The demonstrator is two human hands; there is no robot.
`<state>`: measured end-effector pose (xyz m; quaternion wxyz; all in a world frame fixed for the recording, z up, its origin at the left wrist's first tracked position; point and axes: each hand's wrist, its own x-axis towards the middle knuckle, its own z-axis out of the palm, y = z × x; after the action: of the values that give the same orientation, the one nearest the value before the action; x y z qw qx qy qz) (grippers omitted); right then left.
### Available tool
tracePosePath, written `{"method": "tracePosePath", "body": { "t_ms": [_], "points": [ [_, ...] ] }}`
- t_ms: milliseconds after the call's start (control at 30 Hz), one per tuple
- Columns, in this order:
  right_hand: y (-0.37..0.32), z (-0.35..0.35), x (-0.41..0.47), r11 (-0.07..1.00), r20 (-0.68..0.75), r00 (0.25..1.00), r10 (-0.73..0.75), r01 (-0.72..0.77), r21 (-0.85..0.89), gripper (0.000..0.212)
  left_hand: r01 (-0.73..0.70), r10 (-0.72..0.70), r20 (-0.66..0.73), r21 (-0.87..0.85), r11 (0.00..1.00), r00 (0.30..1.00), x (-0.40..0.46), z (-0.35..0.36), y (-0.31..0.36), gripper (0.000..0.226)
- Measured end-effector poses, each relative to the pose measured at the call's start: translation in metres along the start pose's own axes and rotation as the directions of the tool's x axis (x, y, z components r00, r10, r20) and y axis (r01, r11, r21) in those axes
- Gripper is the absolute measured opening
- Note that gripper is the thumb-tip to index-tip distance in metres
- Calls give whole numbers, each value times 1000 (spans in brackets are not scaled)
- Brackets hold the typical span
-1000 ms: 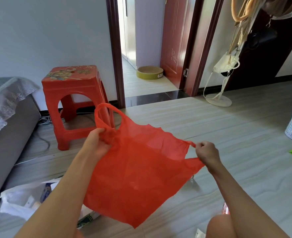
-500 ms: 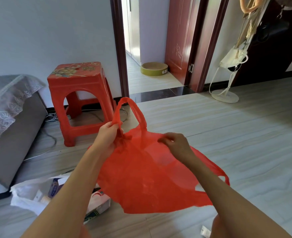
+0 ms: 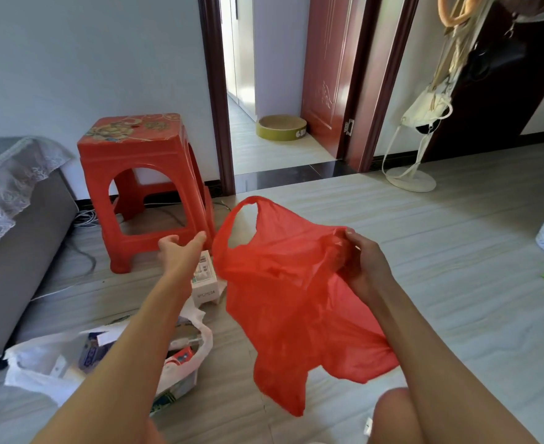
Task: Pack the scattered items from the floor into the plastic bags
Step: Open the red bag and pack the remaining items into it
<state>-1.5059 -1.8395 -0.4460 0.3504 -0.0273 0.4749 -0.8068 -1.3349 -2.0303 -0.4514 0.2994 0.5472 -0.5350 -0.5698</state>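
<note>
Midway through packing: a white bag [image 3: 40, 366] on the floor [image 3: 456, 283] already holds items, while the right hand [image 3: 365, 264] grips an empty red bag [image 3: 283, 283] and the open left hand [image 3: 181, 251] reaches over a white box [image 3: 205, 283].

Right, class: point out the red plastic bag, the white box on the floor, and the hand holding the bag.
red plastic bag [image 3: 283, 283]: head view, middle of its crumpled front.
white box [image 3: 205, 288]: head view, its near side.
right hand [image 3: 365, 264]: head view, back of the hand gripping the bag.
</note>
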Motion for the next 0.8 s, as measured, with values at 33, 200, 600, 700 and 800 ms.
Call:
{"method": "tracePosePath", "body": {
  "t_ms": [33, 200, 600, 700, 800],
  "points": [
    [1, 0, 2, 1000, -12, 999, -29, 29, 0, 20, 30, -30, 76, 2, 1000, 997, -10, 5, 1, 60],
    [9, 4, 1, 997, 122, 992, -29, 39, -73, 18, 358, -354, 532, 100, 928, 769, -48, 40, -9, 64],
    [5, -13, 5, 978, 103, 976, 191, -198, 61, 20, 466, -376, 560, -21, 885, 738, -30, 48, -18, 11],
    [1, -35, 11, 962, -36, 980, 195, -184, 200, 5, 641, -364, 625, -295, 708, 690, -16, 25, -5, 11],
    [-1, -56, 12, 902, -125, 966, 227, -160, 402, 16, 699, -288, 675, -475, 534, 679, -5, -2, -2, 19]
  ]
}}
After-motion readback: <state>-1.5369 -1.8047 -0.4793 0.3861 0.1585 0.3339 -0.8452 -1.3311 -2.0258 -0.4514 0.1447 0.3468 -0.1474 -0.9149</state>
